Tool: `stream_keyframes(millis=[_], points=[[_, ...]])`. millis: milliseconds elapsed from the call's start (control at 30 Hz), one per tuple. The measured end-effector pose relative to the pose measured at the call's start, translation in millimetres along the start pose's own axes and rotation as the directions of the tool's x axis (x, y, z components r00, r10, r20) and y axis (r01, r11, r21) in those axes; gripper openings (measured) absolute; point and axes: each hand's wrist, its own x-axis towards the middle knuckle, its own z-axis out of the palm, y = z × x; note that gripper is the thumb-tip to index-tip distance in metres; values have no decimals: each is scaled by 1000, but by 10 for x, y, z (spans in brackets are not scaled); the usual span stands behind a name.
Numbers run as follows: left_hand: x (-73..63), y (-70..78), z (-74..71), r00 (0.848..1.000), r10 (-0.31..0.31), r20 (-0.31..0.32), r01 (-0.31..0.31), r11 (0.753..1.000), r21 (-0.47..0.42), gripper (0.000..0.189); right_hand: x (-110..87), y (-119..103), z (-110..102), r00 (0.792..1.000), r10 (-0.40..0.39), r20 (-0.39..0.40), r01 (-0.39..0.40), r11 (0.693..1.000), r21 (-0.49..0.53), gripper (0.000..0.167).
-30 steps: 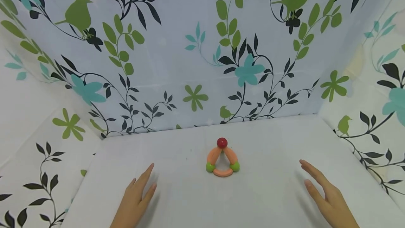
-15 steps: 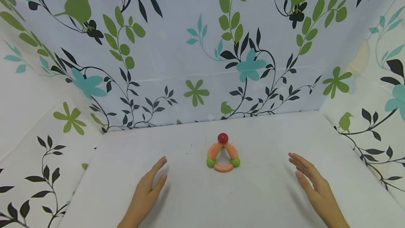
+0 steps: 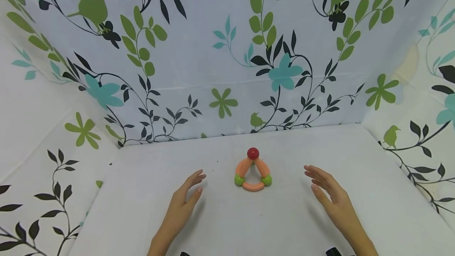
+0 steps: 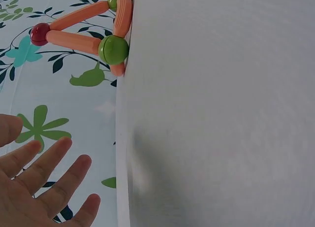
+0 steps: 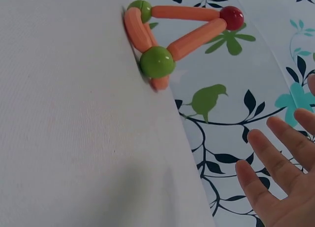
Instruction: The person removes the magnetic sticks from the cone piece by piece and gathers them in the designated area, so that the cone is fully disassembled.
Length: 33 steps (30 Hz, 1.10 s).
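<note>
On the white table stands a small toy of orange curved bars (image 3: 263,167), joined by green balls (image 3: 239,179) low down and topped by a red ball (image 3: 253,153). My left hand (image 3: 182,204) is held over the table to the toy's left, fingers spread and touching nothing. To its right hovers my right hand (image 3: 332,196), palm turned inward, also apart from the toy. Both wrist views show the toy beyond loosely spread fingers, the left hand (image 4: 47,187) low at the left and the right hand (image 5: 283,173) low at the right.
A white tabletop (image 3: 249,224) lies under both hands. Behind it hangs a cloth (image 3: 192,62) printed with birds, leaves and flowers, and similar cloth (image 3: 412,137) lines the sides. Dark small objects (image 3: 333,251) show by the wrists at the lower edge.
Both hands have moved inward and forward, closer to the toy from either side. The toy stays on the table; the head view has shifted slightly.
</note>
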Motion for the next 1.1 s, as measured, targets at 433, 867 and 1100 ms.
stream_keyframes(millis=[433,867,1100], points=[[185,131,204,1000,16,4,-15,997,-70,43,179,-76,247,1000,-12,-13,12,999,33,56],[383,293,513,1000,26,11,-23,983,-180,41,395,-227,486,999,-9,-34,9,1000,0,54],[506,359,652,1000,29,1,-29,979,-201,39,543,-304,569,999,-16,-38,17,1000,5,54]])
